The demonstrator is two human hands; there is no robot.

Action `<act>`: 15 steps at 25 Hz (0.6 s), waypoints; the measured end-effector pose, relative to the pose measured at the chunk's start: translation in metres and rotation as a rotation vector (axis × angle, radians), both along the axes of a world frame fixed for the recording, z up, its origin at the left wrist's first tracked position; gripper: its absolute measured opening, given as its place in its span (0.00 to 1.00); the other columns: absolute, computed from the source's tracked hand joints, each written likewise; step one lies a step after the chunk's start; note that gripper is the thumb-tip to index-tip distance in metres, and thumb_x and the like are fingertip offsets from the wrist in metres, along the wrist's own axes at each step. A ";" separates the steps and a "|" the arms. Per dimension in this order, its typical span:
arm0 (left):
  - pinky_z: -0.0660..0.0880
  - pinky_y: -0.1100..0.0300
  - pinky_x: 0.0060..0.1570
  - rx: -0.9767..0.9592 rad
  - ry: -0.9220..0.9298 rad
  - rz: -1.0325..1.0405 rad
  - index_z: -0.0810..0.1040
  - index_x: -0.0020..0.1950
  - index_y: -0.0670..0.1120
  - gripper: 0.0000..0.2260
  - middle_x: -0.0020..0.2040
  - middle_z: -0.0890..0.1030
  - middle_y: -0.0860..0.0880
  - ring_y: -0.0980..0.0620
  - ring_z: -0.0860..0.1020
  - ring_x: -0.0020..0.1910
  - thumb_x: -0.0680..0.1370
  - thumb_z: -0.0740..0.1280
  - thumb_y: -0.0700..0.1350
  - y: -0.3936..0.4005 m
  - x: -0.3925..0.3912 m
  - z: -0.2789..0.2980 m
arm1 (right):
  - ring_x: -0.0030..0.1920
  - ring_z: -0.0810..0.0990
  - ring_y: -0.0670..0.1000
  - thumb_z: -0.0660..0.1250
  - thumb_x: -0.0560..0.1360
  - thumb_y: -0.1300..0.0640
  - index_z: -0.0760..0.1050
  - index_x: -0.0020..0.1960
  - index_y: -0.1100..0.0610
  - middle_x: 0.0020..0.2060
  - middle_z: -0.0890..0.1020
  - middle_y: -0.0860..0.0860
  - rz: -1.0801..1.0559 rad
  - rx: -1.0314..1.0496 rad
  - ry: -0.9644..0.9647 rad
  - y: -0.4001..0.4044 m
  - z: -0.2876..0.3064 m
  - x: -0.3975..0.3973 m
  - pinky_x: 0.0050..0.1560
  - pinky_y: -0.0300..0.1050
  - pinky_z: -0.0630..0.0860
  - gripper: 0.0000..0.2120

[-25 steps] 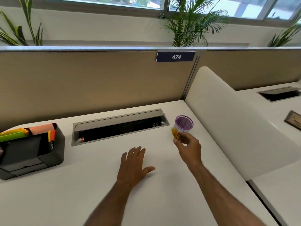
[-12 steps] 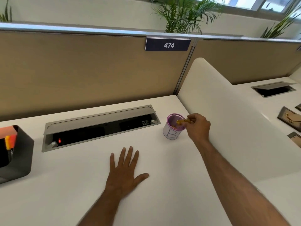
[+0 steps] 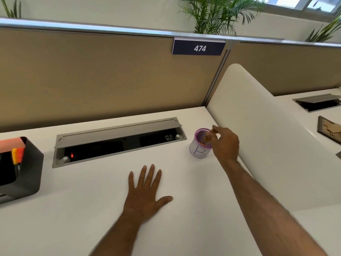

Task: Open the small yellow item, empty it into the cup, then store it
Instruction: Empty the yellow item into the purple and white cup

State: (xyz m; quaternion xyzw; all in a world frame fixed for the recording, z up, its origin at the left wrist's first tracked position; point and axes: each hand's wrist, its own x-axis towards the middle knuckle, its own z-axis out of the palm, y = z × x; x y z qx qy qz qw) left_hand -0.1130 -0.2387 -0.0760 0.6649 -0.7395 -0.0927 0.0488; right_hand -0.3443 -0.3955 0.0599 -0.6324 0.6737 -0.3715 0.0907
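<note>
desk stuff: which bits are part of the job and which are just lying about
In the job: cup, yellow item, right hand.
Lying about: black organiser, cable tray, 474 sign, plants; left hand flat on desk.

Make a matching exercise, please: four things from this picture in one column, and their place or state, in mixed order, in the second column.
1. left hand
2. right hand
3. cup
4. black organizer

a. at the desk's far left edge
b. flat on the desk, fingers spread
c. purple rim, letter B on its side
d. over the cup, pinching something small and yellow

Pairs: 1-b, 2-d, 3-c, 4-a
</note>
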 end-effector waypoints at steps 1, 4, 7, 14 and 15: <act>0.48 0.34 0.69 0.001 0.001 -0.001 0.58 0.78 0.51 0.39 0.79 0.59 0.47 0.43 0.56 0.77 0.74 0.49 0.75 0.000 0.000 0.000 | 0.50 0.83 0.57 0.72 0.74 0.53 0.75 0.67 0.55 0.52 0.85 0.53 0.005 0.016 0.032 0.002 -0.002 0.000 0.51 0.47 0.76 0.23; 0.47 0.34 0.69 -0.001 0.002 0.001 0.57 0.78 0.51 0.39 0.79 0.58 0.47 0.43 0.55 0.77 0.74 0.49 0.75 0.000 0.000 0.000 | 0.42 0.80 0.53 0.73 0.73 0.56 0.58 0.77 0.50 0.46 0.82 0.47 -0.028 -0.035 -0.028 0.002 -0.001 0.006 0.44 0.45 0.76 0.37; 0.46 0.34 0.69 -0.006 0.003 0.003 0.56 0.78 0.52 0.40 0.79 0.56 0.47 0.43 0.53 0.78 0.74 0.48 0.75 0.000 0.000 0.000 | 0.45 0.81 0.53 0.72 0.74 0.57 0.61 0.76 0.52 0.48 0.83 0.48 -0.016 -0.057 -0.003 -0.002 0.000 0.004 0.46 0.44 0.74 0.35; 0.46 0.34 0.70 -0.001 0.000 0.002 0.56 0.78 0.52 0.40 0.79 0.56 0.47 0.42 0.53 0.78 0.74 0.48 0.75 0.000 0.000 0.000 | 0.42 0.79 0.51 0.73 0.73 0.55 0.62 0.76 0.52 0.45 0.83 0.47 -0.048 -0.077 -0.064 -0.003 0.004 0.005 0.44 0.42 0.72 0.35; 0.46 0.34 0.70 0.000 0.000 0.001 0.56 0.78 0.52 0.40 0.79 0.56 0.47 0.42 0.53 0.78 0.74 0.48 0.75 0.000 0.000 0.000 | 0.44 0.81 0.52 0.73 0.74 0.54 0.67 0.73 0.53 0.47 0.84 0.49 -0.028 -0.052 -0.025 -0.003 0.003 0.003 0.45 0.43 0.73 0.30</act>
